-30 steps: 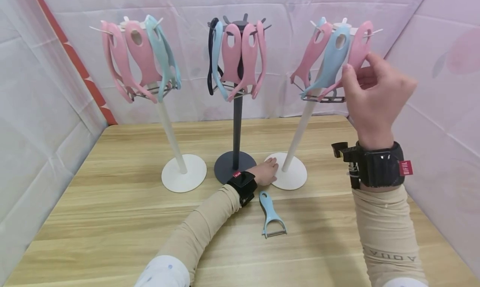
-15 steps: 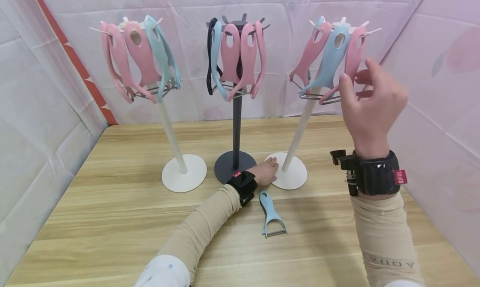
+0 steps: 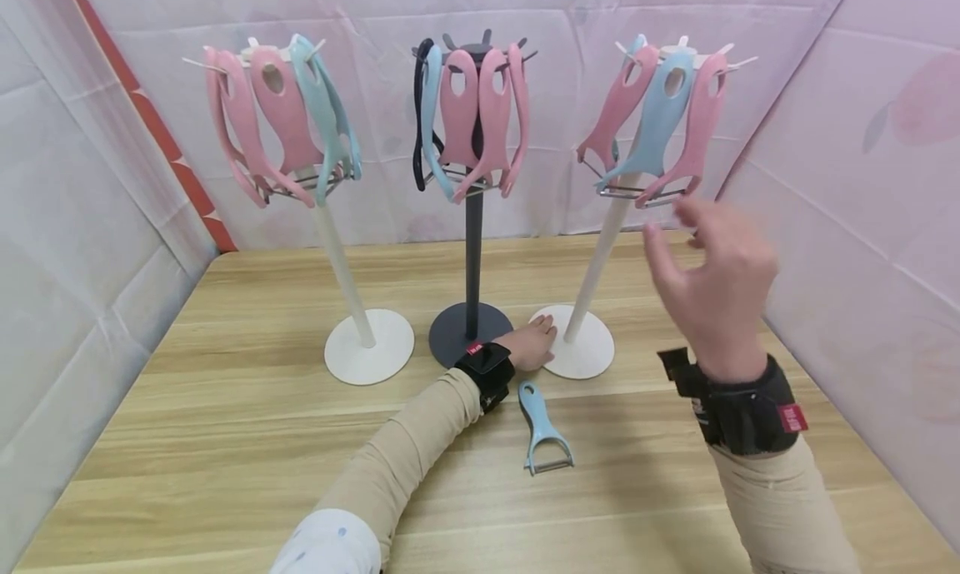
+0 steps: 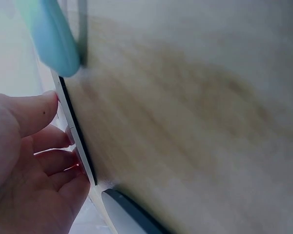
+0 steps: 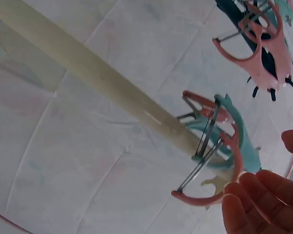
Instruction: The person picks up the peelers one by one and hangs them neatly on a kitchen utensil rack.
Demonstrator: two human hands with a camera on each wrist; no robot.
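Observation:
My left hand [image 3: 528, 343] rests on the near left part of the right stand's round white base [image 3: 588, 359]. In the left wrist view the fingers [image 4: 56, 158] lie at the base's rim. My right hand [image 3: 716, 278] holds nothing, its fingers parted from the thumb, just below and right of a pink peeler [image 3: 703, 124]. That peeler hangs by its handle hole on the right stand, beside a light blue peeler [image 3: 662, 116] and another pink one [image 3: 621, 112]. A single light blue peeler [image 3: 538, 420] lies on the table near the left hand.
A dark stand [image 3: 473, 249] in the middle and a white stand [image 3: 341, 262] at the left carry several pink, blue and black peelers. All stand toward the back of the wooden table [image 3: 225, 441], before a pale curtain [image 3: 555, 207].
My right hand has let go of the pink peeler on the right stand and moved down toward me. The peeler now hangs on its prong. My left hand stays put.

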